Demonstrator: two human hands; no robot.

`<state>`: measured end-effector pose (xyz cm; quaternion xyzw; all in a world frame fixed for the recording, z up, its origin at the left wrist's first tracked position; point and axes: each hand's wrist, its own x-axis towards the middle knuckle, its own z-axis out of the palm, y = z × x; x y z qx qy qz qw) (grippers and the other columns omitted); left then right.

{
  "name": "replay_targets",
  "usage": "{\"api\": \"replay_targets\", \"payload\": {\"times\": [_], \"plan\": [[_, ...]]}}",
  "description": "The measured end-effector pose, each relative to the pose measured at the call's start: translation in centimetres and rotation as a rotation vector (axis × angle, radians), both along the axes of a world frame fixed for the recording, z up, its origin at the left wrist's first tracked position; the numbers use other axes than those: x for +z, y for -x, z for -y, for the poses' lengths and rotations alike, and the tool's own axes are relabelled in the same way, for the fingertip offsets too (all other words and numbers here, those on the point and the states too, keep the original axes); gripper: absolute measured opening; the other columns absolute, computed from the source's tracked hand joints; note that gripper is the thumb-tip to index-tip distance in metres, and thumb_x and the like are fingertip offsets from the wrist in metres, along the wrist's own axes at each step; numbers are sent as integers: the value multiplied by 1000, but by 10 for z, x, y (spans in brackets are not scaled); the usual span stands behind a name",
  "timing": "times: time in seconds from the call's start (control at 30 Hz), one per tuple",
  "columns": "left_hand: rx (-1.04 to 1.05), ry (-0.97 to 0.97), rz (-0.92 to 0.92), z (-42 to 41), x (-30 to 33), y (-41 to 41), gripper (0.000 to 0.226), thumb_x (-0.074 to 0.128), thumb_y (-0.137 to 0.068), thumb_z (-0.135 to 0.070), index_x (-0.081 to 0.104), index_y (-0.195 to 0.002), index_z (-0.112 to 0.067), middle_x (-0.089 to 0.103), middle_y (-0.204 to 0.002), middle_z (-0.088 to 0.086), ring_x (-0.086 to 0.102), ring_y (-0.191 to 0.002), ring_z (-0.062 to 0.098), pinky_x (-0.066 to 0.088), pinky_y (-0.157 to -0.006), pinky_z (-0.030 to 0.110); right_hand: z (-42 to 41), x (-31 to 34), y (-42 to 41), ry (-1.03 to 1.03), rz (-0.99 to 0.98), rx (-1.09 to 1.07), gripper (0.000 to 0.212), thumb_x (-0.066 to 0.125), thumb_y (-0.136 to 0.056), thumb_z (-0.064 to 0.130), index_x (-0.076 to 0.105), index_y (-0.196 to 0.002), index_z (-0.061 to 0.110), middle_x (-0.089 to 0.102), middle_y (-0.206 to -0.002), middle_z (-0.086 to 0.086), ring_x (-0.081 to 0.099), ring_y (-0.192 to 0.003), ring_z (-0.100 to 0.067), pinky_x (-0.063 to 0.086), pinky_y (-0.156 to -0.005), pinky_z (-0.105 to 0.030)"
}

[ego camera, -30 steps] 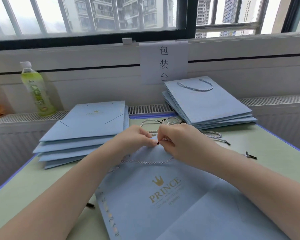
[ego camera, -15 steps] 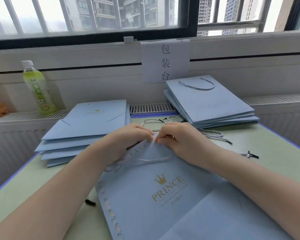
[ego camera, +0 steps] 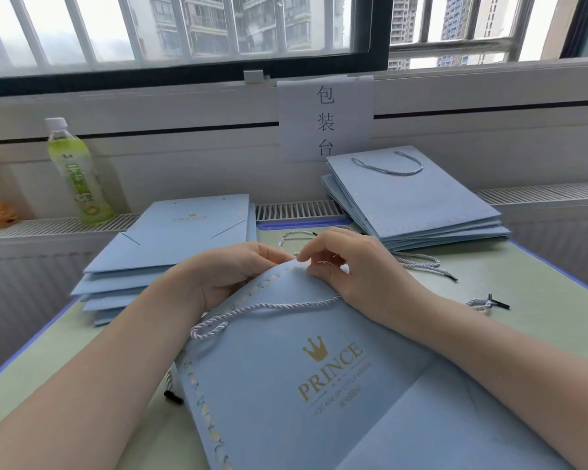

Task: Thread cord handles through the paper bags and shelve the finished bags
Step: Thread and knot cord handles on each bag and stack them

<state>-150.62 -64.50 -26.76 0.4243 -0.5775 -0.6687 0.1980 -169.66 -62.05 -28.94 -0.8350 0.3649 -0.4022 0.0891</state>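
A light-blue "PRINCE" paper bag [ego camera: 319, 385] is worked at its top edge by both hands on the green table [ego camera: 540, 300].

The bag's upper edge is lifted off the table and gripped by the left hand [ego camera: 231, 273], whose fingers are curled round the paper, while a point on that same edge is pinched between thumb and forefinger of the right hand [ego camera: 350, 266]; whether a cord end is held there cannot be told. A twisted cord handle [ego camera: 258, 310] is seen lying across the bag's front, just below the hands. A stack of unthreaded flat bags [ego camera: 170, 245] is placed at far left, a stack of finished bags [ego camera: 418, 205] with a cord loop at far right, and loose cords [ego camera: 418, 262] are lying between. A green drink bottle [ego camera: 75, 174] is stood on the sill.
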Motion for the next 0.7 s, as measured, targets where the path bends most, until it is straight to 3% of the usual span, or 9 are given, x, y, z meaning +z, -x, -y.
{"api": "replay_targets", "payload": {"times": [0.13,0.2,0.3,0.4,0.5,0.6,0.7], "plan": [[44,32,17,0,-2,3,35,48,-89,10,76,-81,-10,70,-74,10,65,-53,16,53,-49,22,-1,1,0,13,-15,11,11,67,-84,9,66,-94,14,60,-87,8,55,-80,-7,45,-74,-23],[82,65,39,1,-1,4,31,49,-88,12,73,-89,-6,70,-74,11,65,-52,17,53,-48,22,-2,2,1,-17,-36,19,11,68,-85,14,64,-95,15,56,-77,8,50,-71,-6,41,-67,-18],[134,126,110,1,-1,5,26,54,-84,13,70,-99,-1,68,-79,14,65,-54,18,53,-48,22,-1,5,2,-166,-21,36,11,66,-87,17,62,-97,15,50,-65,9,44,-58,-4,36,-60,-15],[219,207,214,3,-5,5,18,63,-82,8,74,-86,-6,66,-81,16,59,-55,20,49,-49,21,-3,7,3,-359,82,111,6,63,-89,14,65,-94,13,54,-64,4,45,-57,-3,36,-58,-15],[274,224,213,1,-5,9,11,65,-85,-4,75,-85,-9,65,-74,11,55,-54,17,46,-51,21,-3,12,5,-518,313,110,11,57,-93,10,66,-88,13,59,-63,6,51,-59,-5,40,-58,-13],[301,312,241,-4,0,15,14,65,-88,-24,73,-90,-12,65,-67,2,55,-51,10,43,-48,17,4,19,10,-687,783,148,19,47,-97,7,63,-89,12,51,-56,2,49,-53,-8,41,-55,-19],[249,578,444,-9,5,17,12,68,-83,-37,72,-81,-26,70,-75,-4,58,-62,3,45,-57,12,9,23,15,-594,1131,44,19,40,-100,5,56,-91,11,42,-54,3,40,-44,-6,38,-44,-18]]}}
